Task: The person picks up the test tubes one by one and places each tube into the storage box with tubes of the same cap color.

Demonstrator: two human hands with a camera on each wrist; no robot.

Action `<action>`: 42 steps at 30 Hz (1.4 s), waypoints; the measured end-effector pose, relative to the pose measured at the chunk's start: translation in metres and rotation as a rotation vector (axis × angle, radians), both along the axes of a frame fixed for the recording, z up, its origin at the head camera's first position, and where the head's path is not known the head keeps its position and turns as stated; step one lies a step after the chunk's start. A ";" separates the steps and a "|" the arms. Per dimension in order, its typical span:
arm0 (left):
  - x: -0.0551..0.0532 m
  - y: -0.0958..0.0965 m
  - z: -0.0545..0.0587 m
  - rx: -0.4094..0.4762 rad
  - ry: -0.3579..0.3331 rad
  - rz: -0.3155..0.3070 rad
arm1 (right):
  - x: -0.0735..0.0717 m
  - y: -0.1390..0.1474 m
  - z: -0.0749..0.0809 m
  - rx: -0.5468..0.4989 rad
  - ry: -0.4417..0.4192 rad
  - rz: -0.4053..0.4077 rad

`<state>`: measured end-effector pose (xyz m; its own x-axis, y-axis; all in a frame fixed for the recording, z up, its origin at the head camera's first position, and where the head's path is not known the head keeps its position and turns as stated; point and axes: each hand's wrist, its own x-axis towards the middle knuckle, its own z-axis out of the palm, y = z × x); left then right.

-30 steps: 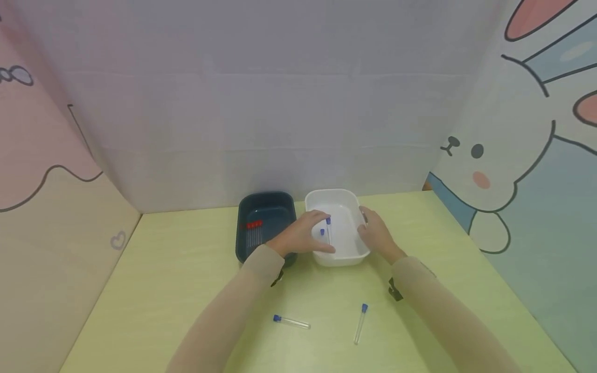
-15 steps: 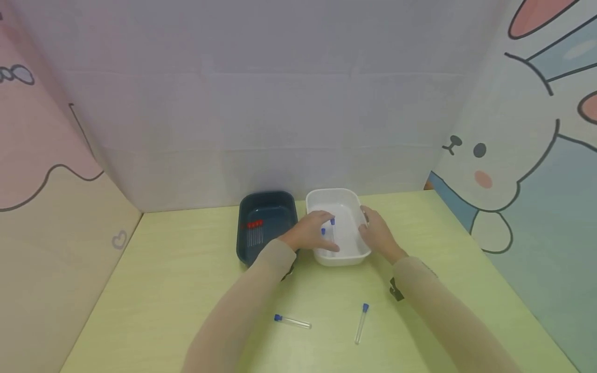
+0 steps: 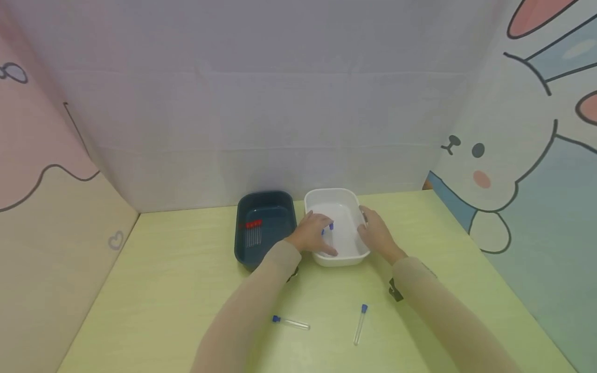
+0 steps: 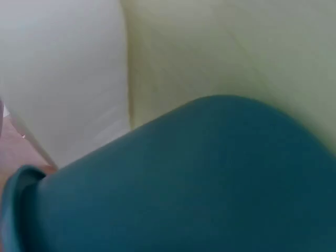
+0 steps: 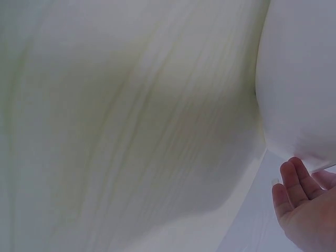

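My left hand [image 3: 311,235] reaches over the left side of a white tray [image 3: 347,215], thumb and fingers set at either end of a clear test tube. That tube's blue cap [image 3: 331,226] shows by the fingertips; its body is faint. Another blue cap [image 3: 323,232] peeks out close to the palm, mostly hidden. My right hand [image 3: 377,235] grips the tray's right rim; in the right wrist view its fingers [image 5: 296,184] lie under the tray wall [image 5: 302,79]. In the left wrist view a dark blue-green tray [image 4: 199,173] fills the lower part, and the left hand's work is out of sight.
Beside the white tray stands the dark tray [image 3: 278,220], with several red-capped tubes [image 3: 254,233] lying in a row inside. Two blue-capped test tubes lie on the yellow-green table [image 3: 163,285]: one tube [image 3: 296,325] crosswise, another tube [image 3: 359,327] lengthwise. A curtain hangs behind.
My left hand has shifted slightly right, then a little toward me, and the blue-capped tube at its fingertips has moved with it. The right hand stays on the rim.
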<state>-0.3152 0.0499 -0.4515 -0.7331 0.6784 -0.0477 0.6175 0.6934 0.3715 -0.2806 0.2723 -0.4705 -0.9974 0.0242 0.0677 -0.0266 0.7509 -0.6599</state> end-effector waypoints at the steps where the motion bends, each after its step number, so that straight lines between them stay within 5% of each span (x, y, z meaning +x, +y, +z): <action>1: 0.000 0.001 0.000 -0.018 0.011 0.001 | 0.000 0.000 0.000 0.001 -0.002 -0.001; 17: 0.000 0.006 -0.003 -0.140 0.066 0.049 | 0.001 -0.003 0.001 -0.027 -0.020 -0.009; 24: -0.004 0.002 -0.001 -0.028 -0.006 0.046 | 0.000 -0.003 0.000 -0.024 -0.009 0.000; 29: -0.002 -0.003 0.010 0.067 -0.068 0.043 | -0.001 -0.001 -0.001 -0.021 -0.010 -0.004; 42: 0.011 -0.021 0.045 0.110 -0.019 0.007 | -0.002 0.000 -0.003 -0.011 -0.002 -0.001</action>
<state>-0.3038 0.0287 -0.4067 -0.7372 0.6755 0.0127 0.6053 0.6520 0.4567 -0.2828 0.2719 -0.4734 -0.9975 0.0262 0.0656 -0.0244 0.7438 -0.6679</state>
